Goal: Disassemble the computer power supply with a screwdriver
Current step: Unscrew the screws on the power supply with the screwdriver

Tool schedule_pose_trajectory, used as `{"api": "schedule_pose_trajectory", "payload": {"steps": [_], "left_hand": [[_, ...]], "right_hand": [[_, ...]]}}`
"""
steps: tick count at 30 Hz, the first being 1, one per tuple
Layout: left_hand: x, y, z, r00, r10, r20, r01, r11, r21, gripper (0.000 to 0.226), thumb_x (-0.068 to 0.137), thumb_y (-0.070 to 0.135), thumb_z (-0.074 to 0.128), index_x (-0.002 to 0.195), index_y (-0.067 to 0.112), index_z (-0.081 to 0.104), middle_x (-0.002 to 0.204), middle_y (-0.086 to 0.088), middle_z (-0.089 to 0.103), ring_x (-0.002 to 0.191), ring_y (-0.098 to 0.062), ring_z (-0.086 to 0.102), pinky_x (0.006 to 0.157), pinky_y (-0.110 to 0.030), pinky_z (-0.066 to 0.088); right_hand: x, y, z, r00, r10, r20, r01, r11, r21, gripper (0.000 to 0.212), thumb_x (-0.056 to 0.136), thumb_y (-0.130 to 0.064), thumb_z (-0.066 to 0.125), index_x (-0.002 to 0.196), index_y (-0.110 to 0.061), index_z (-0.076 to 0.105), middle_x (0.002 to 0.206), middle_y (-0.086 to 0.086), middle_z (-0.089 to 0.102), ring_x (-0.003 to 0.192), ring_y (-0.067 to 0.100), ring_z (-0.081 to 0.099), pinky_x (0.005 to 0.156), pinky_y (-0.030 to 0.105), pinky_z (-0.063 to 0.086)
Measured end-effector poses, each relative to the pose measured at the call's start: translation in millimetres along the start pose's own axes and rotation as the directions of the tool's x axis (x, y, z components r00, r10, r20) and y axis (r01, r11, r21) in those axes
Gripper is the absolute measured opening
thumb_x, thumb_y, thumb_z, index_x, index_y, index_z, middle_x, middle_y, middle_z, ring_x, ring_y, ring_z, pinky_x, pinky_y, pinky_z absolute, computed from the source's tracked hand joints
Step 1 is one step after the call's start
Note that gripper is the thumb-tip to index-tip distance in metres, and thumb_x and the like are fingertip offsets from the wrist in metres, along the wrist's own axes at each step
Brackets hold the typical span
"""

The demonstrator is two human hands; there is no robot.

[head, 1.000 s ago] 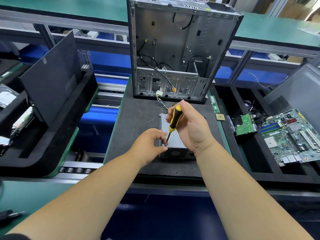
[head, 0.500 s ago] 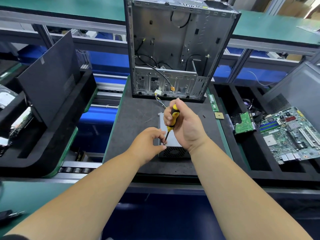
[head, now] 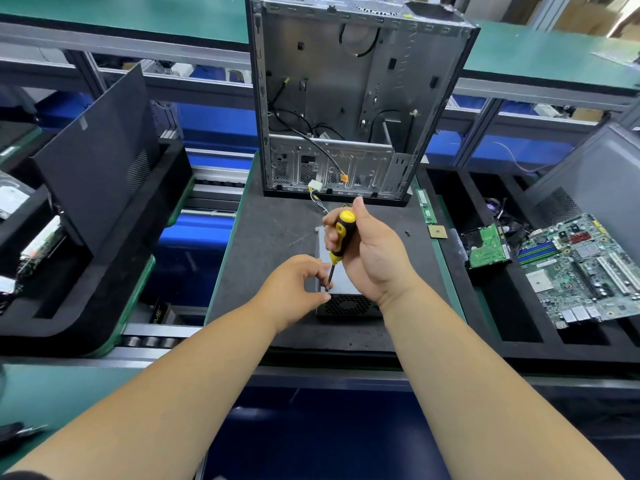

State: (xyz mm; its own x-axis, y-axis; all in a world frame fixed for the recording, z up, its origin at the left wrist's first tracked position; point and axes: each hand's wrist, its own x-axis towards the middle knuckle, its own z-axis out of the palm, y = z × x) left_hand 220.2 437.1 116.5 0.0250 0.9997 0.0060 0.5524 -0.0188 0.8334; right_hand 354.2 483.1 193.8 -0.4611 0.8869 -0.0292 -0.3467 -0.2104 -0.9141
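Note:
The grey power supply [head: 342, 287] lies flat on the black mat [head: 270, 237], its fan grille facing me. Its wires run back toward the open computer case [head: 346, 98]. My right hand [head: 375, 258] grips the yellow-and-black screwdriver [head: 343, 233], which stands nearly upright with its tip on the supply's near left corner. My left hand [head: 294, 289] sits at that same corner, its index finger and thumb pinching the metal shaft just above the tip. Whatever is under the tip is hidden.
A motherboard [head: 581, 271] and a green hard-drive board [head: 488, 247] lie in the black foam tray on the right. A CPU chip [head: 437, 232], a RAM stick [head: 426, 206] and a loose screw [head: 407, 233] rest near the mat's right edge. A black side panel [head: 100, 161] leans in the left tray.
Both hands stay at the supply's near left corner with the tip in place. My right hand's fingers have shifted slightly on the handle.

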Motion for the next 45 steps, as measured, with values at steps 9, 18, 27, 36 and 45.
{"api": "schedule_pose_trajectory", "payload": {"steps": [9,18,27,36,45], "left_hand": [[1,1,-1,1.0,0.02,-0.003,-0.02,1.0,-0.005,0.013,0.076,0.005,0.081,0.083,0.012,0.072,0.101,0.009,0.061,0.104,0.005,0.054,0.103,-0.021,0.041],[2,-2,0,1.0,-0.001,-0.002,0.001,1.0,-0.029,0.018,0.075,0.007,0.082,0.078,0.021,0.071,0.102,0.016,0.061,0.108,0.006,0.055,0.107,-0.028,0.041],[3,-5,1,1.0,0.02,-0.006,-0.021,0.999,-0.031,0.029,0.076,0.01,0.082,0.071,0.034,0.065,0.102,0.022,0.061,0.122,0.002,0.052,0.109,-0.03,0.04],[4,-3,1,1.0,0.001,-0.003,-0.001,1.0,0.028,0.021,0.078,0.014,0.081,0.073,0.028,0.067,0.101,0.024,0.059,0.119,0.003,0.054,0.107,-0.027,0.041],[4,1,-1,1.0,0.011,0.004,-0.011,0.999,0.039,0.011,0.079,0.016,0.081,0.079,0.019,0.07,0.103,0.014,0.061,0.109,0.003,0.056,0.107,-0.032,0.044]], "right_hand": [[-1,-3,-2,0.998,-0.016,0.063,0.017,1.0,-0.02,0.019,0.092,-0.031,0.048,0.084,-0.015,0.044,0.066,0.0,0.05,0.06,0.015,0.042,0.06,0.024,0.036],[0,-5,-10,1.0,-0.015,0.003,0.015,0.998,-0.06,0.043,0.105,-0.032,0.037,0.085,-0.005,0.064,0.078,0.006,0.059,0.071,0.019,0.053,0.069,0.025,0.045],[5,0,-8,0.999,-0.003,-0.043,0.006,0.998,0.059,0.052,0.104,-0.052,0.025,0.087,-0.01,0.051,0.059,0.002,0.037,0.057,0.017,0.029,0.059,0.027,0.031],[-1,-10,-11,0.996,0.011,-0.093,-0.01,1.0,0.007,0.032,0.105,-0.028,0.044,0.088,-0.006,0.059,0.083,0.006,0.06,0.073,0.021,0.056,0.074,0.029,0.05],[2,-3,3,0.996,0.01,-0.084,-0.009,1.0,0.011,0.035,0.108,-0.027,0.032,0.086,-0.01,0.054,0.06,0.001,0.048,0.056,0.014,0.046,0.061,0.025,0.038]]}}
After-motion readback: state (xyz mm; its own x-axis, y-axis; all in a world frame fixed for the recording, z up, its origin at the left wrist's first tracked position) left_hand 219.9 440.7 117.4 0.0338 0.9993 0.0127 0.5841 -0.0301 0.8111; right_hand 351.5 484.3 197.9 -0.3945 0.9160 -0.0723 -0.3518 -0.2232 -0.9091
